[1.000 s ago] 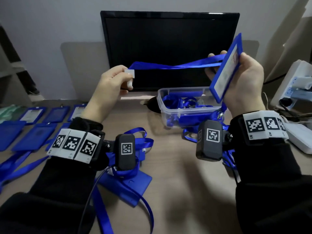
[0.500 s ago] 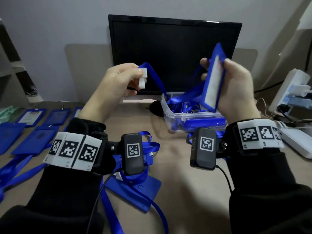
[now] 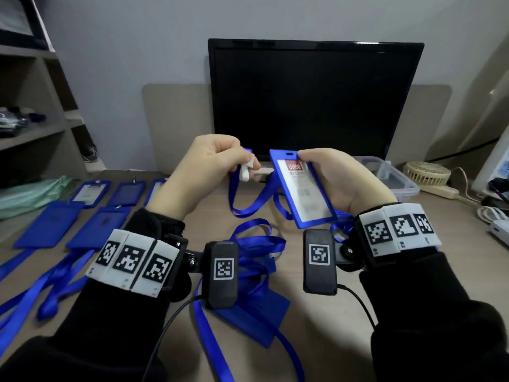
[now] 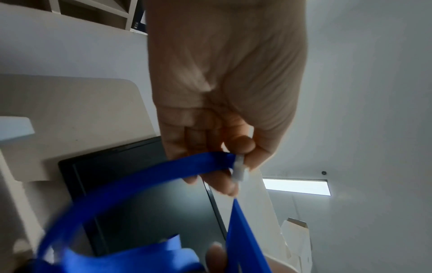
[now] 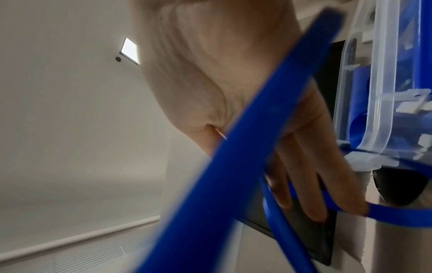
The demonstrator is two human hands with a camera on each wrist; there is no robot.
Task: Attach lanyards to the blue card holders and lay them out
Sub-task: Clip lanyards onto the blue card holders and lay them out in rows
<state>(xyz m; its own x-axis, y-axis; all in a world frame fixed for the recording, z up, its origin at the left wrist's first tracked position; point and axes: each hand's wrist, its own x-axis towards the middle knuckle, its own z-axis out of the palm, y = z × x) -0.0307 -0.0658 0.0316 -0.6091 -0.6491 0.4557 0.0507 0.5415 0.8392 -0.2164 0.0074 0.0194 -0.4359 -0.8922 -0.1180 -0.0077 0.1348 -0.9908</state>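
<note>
My right hand [image 3: 334, 175] grips a blue card holder [image 3: 301, 188] upright in front of the monitor, its slotted top edge up and its clear window with a red label facing me. My left hand [image 3: 220, 158] pinches the white plastic clip [image 3: 249, 172] of a blue lanyard [image 3: 248, 199] just left of the holder's top. In the left wrist view the clip [image 4: 239, 170] sits between thumb and fingers, and the ribbon [image 4: 131, 192] loops down. In the right wrist view the holder's edge [image 5: 233, 160] crosses the palm.
Several blue card holders [image 3: 49, 227] with lanyards lie in rows on the desk at the left. Another holder [image 3: 256, 318] and loose ribbons [image 3: 256, 244] lie under my wrists. A clear plastic box [image 3: 394, 175] stands behind the right hand, a black monitor [image 3: 314, 100] at the back, chargers far right.
Both hands came down and together. The right hand turned the card holder from edge-on to window facing me. The left hand brought the clip close to the holder's top.
</note>
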